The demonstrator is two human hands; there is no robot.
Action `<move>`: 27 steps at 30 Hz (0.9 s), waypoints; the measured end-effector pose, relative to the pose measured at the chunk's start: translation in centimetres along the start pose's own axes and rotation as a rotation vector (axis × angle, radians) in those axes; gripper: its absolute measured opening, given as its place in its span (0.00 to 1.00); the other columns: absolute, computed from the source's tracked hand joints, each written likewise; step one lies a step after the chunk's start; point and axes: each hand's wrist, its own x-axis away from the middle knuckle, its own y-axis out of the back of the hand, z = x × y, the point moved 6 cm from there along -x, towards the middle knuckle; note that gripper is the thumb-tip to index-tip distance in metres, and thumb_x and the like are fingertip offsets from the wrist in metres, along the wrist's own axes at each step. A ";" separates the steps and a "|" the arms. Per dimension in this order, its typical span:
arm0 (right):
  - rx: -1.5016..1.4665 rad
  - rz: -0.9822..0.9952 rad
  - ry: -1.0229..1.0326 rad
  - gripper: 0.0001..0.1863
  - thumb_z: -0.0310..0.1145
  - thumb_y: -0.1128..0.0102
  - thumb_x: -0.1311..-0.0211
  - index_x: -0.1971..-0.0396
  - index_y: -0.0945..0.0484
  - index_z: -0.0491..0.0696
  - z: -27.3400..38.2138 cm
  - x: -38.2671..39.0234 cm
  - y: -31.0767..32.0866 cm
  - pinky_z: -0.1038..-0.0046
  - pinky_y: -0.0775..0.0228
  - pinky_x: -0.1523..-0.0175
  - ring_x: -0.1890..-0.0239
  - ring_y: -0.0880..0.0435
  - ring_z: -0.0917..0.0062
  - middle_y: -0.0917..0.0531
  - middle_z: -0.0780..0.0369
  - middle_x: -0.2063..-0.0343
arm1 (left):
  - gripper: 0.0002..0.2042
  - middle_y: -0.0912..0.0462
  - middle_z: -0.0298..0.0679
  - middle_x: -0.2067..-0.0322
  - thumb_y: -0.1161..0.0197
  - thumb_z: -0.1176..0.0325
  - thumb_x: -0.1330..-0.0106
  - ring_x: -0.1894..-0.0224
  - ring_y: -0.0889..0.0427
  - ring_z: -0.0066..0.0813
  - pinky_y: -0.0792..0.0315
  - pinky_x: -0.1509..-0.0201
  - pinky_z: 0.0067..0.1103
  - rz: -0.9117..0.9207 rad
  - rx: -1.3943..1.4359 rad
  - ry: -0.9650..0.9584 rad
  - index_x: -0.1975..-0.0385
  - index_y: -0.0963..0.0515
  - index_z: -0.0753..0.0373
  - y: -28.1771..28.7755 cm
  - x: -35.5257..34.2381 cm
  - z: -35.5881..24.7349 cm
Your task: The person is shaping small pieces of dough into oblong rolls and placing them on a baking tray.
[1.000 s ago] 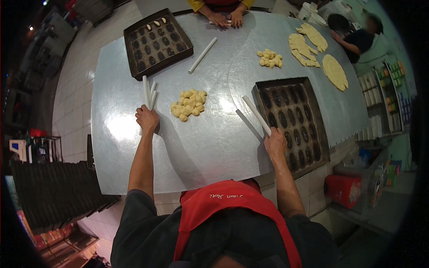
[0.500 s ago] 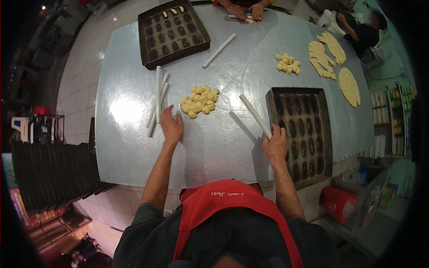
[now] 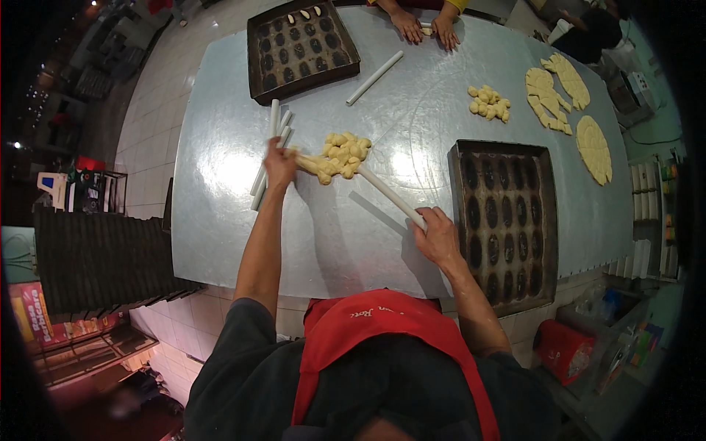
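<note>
My left hand grips yellow dough at the left end of the heap of dough balls, which is drawn out toward it and slightly blurred. Just beside and partly behind that hand lie several loose white rods on the metal table. My right hand holds a white rod slanting up-left, its far end at the edge of the heap. Right of this hand sits a dark tray with rows of blackened oval hollows.
Another similar tray is at the back left, near a single rod. A co-worker's hands work at the far edge. Flattened dough sheets and smaller dough balls lie right; another person is beyond.
My left hand has let go of the rods, moved to the heap and taken dough, stretching it leftward. The rod in my right hand has moved leftward to meet the heap.
</note>
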 end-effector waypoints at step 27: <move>0.074 -0.264 0.001 0.15 0.26 0.32 0.33 0.47 0.19 0.45 4.4 5.6 -9.1 0.55 0.24 0.46 0.52 0.17 0.53 0.19 0.52 0.55 | 0.26 0.22 0.58 0.38 0.31 0.68 0.30 0.35 0.24 0.61 0.30 0.29 0.45 -0.218 -0.327 -0.313 0.34 0.27 0.68 9.7 7.1 4.4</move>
